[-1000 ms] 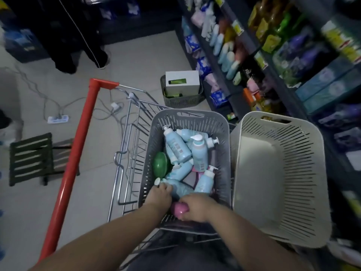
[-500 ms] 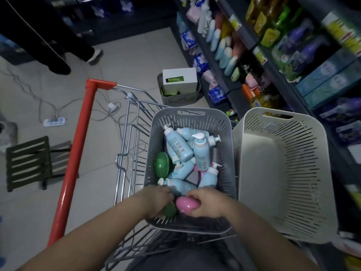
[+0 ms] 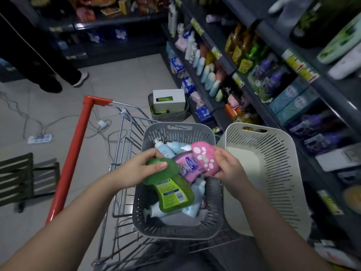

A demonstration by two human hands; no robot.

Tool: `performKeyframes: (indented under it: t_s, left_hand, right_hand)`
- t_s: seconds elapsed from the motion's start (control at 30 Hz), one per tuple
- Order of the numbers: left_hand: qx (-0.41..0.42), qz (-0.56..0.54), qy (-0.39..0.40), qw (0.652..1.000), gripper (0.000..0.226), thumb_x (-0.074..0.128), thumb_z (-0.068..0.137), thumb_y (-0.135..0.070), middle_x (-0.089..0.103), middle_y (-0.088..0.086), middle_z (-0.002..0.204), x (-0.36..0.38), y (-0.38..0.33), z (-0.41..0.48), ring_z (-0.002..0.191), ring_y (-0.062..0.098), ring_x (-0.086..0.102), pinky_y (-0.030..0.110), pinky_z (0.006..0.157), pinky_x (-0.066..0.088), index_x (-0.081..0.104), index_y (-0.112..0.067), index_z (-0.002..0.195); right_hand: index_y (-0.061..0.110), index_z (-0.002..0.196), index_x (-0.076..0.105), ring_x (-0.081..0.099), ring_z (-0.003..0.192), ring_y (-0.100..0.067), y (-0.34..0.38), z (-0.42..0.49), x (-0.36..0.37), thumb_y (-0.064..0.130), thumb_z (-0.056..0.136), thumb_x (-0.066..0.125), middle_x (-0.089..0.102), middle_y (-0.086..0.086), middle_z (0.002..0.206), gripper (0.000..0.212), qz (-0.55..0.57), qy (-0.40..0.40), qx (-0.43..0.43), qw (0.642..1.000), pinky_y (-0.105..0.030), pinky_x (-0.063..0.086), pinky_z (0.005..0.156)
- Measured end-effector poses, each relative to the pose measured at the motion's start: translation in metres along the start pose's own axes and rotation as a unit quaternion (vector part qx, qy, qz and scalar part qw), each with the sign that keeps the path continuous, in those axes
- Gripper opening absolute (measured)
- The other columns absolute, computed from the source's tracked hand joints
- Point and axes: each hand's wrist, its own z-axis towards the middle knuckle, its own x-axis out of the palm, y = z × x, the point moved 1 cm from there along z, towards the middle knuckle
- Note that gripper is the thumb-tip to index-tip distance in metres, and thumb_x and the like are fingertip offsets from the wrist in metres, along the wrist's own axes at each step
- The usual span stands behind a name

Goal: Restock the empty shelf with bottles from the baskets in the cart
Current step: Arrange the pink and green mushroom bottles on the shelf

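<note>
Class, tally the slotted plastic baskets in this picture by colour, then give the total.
Grey: 2 (cart basket, floor basket)
Cream: 1 (cream basket)
Total: 3

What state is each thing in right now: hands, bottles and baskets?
Grey slotted plastic basket: in the red-handled wire cart, holding light blue pump bottles.
White slotted plastic basket: no bottles showing inside.
Green plastic bottle: held by its cap, tilted, above the grey basket.
Pink bottle with white paw-print cap: held by its cap.
Left hand: grips the green bottle.
Right hand: grips the pink bottle.
</note>
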Motion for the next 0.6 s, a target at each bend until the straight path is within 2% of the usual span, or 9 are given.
performKeyframes:
  t_s: [0.07, 0.13, 0.2, 0.27, 0.37, 0.43, 0.5, 0.6]
  left_hand:
    - [0.021, -0.025, -0.013, 0.999, 0.073, 0.076, 0.063, -0.068, 0.064, -0.004, 0.074, 0.0, -0.008, 0.002, 0.064, 0.008, 0.061, 0.016, 0.054, 0.047, 0.057, -0.005, 0.094]
    - [0.033, -0.044, -0.018, 0.998, 0.069, 0.076, 0.063, -0.066, 0.063, -0.004, 0.072, 0.002, -0.015, 0.004, 0.06, 0.008, 0.058, 0.015, 0.051, 0.044, 0.058, -0.006, 0.092]
    - [0.039, -0.052, -0.021, 0.998, 0.066, 0.076, 0.063, -0.065, 0.064, -0.004, 0.071, 0.004, -0.021, 0.005, 0.059, 0.008, 0.059, 0.016, 0.05, 0.045, 0.059, -0.008, 0.091]
    - [0.03, -0.058, -0.028, 0.997, 0.067, 0.078, 0.063, -0.065, 0.064, 0.001, 0.072, 0.007, -0.025, 0.007, 0.059, 0.013, 0.06, 0.02, 0.049, 0.048, 0.059, -0.007, 0.09]
    - [-0.011, -0.062, -0.063, 0.996, 0.055, 0.075, 0.078, -0.049, 0.062, 0.009, 0.068, 0.013, -0.03, 0.012, 0.054, 0.02, 0.059, 0.026, 0.044, 0.049, 0.056, 0.0, 0.093]
    - [-0.056, -0.068, -0.085, 0.993, 0.046, 0.071, 0.079, -0.044, 0.061, 0.012, 0.066, 0.017, -0.033, 0.016, 0.049, 0.023, 0.059, 0.027, 0.042, 0.049, 0.057, -0.003, 0.095]
    - [-0.11, -0.073, -0.076, 0.988, 0.056, 0.074, 0.079, -0.046, 0.065, 0.016, 0.074, 0.017, -0.033, 0.02, 0.055, 0.025, 0.063, 0.029, 0.044, 0.053, 0.058, 0.001, 0.105]
    - [-0.171, -0.092, -0.008, 0.981, 0.072, 0.08, 0.069, -0.048, 0.068, 0.02, 0.094, 0.019, -0.033, 0.022, 0.072, 0.027, 0.068, 0.033, 0.051, 0.056, 0.056, -0.002, 0.12]
  right_hand:
    - [0.01, 0.123, 0.058, 0.067, 0.108, -0.037, 0.009, -0.002, -0.008, 0.043, 0.091, 0.052, 0.065, -0.025, 0.118, 0.046, 0.089, -0.034, 0.008, 0.995, -0.062, 0.052, 0.09]
    - [0.004, 0.13, 0.053, 0.065, 0.111, -0.039, 0.018, -0.004, -0.013, 0.045, 0.095, 0.044, 0.065, -0.026, 0.12, 0.054, 0.189, -0.078, 0.027, 0.979, -0.066, 0.049, 0.092]
    - [0.005, 0.134, 0.051, 0.064, 0.113, -0.039, 0.025, -0.007, -0.015, 0.049, 0.1, 0.035, 0.065, -0.025, 0.121, 0.058, 0.255, -0.118, 0.037, 0.959, -0.065, 0.046, 0.096]
    - [0.006, 0.132, 0.054, 0.064, 0.113, -0.038, 0.032, -0.011, -0.018, 0.054, 0.1, 0.035, 0.066, -0.023, 0.122, 0.061, 0.289, -0.158, 0.028, 0.944, -0.061, 0.045, 0.101]
    - [0.007, 0.127, 0.059, 0.069, 0.106, -0.034, 0.044, -0.022, -0.022, 0.062, 0.095, 0.039, 0.07, -0.02, 0.116, 0.066, 0.292, -0.181, 0.022, 0.939, -0.054, 0.05, 0.097]
    - [0.007, 0.121, 0.06, 0.07, 0.101, -0.035, 0.049, -0.029, -0.024, 0.063, 0.092, 0.041, 0.072, -0.019, 0.108, 0.066, 0.262, -0.172, 0.047, 0.949, -0.054, 0.053, 0.093]
    - [0.006, 0.113, 0.061, 0.073, 0.09, -0.034, 0.048, -0.035, -0.025, 0.059, 0.093, 0.045, 0.075, -0.016, 0.093, 0.059, 0.232, -0.172, 0.072, 0.955, -0.052, 0.055, 0.088]
    - [0.006, 0.105, 0.06, 0.072, 0.078, -0.03, 0.038, -0.04, -0.022, 0.055, 0.094, 0.05, 0.075, -0.011, 0.076, 0.051, 0.216, -0.198, 0.1, 0.951, -0.051, 0.057, 0.084]
